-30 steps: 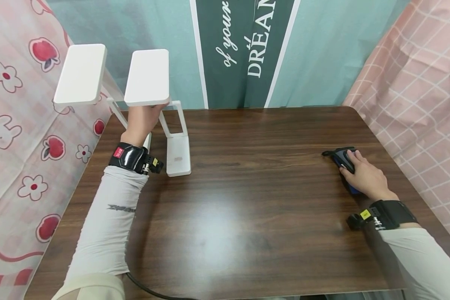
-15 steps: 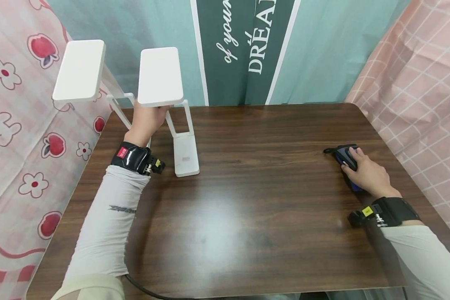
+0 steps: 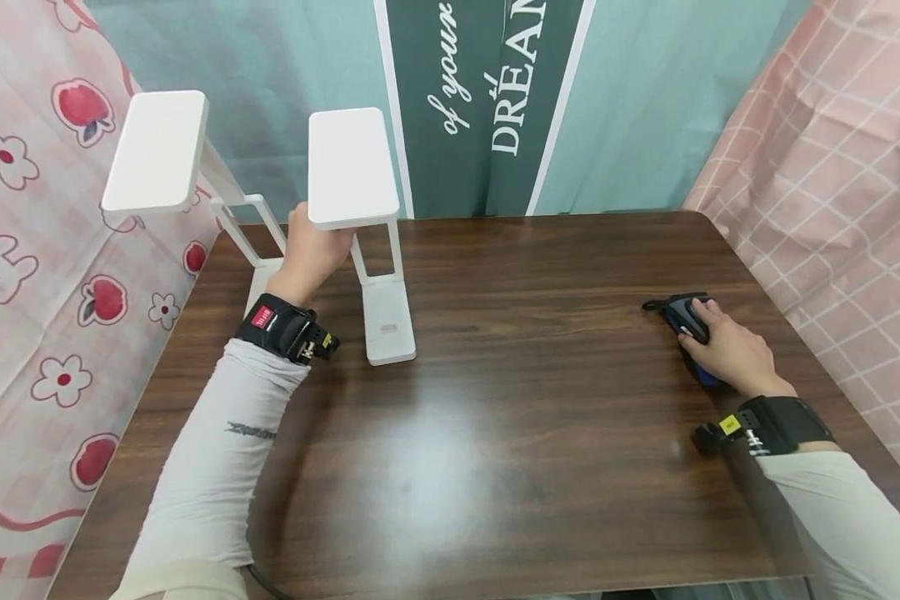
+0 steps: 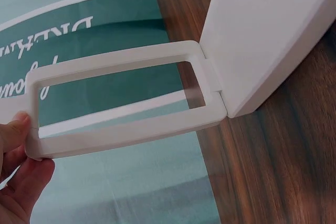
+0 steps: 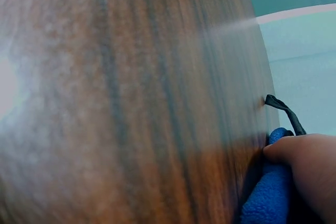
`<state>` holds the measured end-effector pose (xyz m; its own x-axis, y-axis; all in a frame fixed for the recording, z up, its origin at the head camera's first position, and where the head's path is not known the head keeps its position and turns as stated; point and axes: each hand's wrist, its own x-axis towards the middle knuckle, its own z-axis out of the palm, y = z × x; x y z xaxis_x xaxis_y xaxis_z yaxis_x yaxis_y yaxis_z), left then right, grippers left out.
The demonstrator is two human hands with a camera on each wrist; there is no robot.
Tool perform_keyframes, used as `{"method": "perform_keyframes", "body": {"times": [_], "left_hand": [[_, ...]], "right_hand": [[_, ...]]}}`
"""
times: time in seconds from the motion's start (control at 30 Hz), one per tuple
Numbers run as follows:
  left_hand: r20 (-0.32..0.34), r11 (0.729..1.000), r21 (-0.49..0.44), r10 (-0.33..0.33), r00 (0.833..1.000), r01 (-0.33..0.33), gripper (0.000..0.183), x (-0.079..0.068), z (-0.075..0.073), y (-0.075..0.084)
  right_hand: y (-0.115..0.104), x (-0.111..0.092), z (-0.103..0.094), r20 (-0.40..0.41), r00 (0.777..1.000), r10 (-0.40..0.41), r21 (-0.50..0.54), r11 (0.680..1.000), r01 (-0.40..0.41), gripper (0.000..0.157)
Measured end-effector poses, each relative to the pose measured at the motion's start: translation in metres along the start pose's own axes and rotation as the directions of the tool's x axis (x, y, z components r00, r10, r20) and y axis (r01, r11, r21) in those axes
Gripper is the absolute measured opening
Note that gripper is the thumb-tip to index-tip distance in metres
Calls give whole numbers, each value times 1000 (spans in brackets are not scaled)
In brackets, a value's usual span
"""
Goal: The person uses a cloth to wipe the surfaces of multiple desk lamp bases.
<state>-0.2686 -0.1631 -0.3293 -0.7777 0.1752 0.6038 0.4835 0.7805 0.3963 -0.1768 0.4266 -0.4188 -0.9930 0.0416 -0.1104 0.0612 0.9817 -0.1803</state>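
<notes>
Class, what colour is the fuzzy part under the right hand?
Fuzzy part: blue, clearest in the right wrist view.

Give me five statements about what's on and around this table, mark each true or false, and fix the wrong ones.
1. The left hand grips a white stand. True.
2. The right hand rests flat with nothing under it. False: it holds a blue fuzzy pad.
3. The right curtain has a grid pattern. True.
4. The tabletop is white. False: it is brown wood grain.
5. A second stand is on the person's left. True.
</notes>
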Motion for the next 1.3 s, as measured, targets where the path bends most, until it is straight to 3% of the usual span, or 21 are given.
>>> {"method": "perform_keyframes", "body": {"times": [0.27, 0.6, 0.87, 1.07, 1.3], "left_hand": [[32, 998, 51, 34, 999, -35, 31, 2, 7, 16], [37, 999, -9, 54, 998, -54, 31, 2, 14, 25], [56, 997, 15, 74, 996, -75, 31, 6, 20, 38], [81, 995, 4, 102, 992, -102, 32, 9, 24, 48], [106, 996, 12, 91, 990, -93, 28, 10, 29, 57]], "right_hand": [[-2, 0, 2, -28, 999, 16, 17, 1000, -16, 84], [-4, 3, -5, -98, 992, -74, -33, 997, 71, 60], [-7, 6, -7, -84, 994, -65, -40, 997, 62, 61], [-5, 7, -4, -61, 998, -10, -34, 999, 8, 66], [-6, 9, -7, -37, 999, -12, -47, 999, 11, 66]]}}
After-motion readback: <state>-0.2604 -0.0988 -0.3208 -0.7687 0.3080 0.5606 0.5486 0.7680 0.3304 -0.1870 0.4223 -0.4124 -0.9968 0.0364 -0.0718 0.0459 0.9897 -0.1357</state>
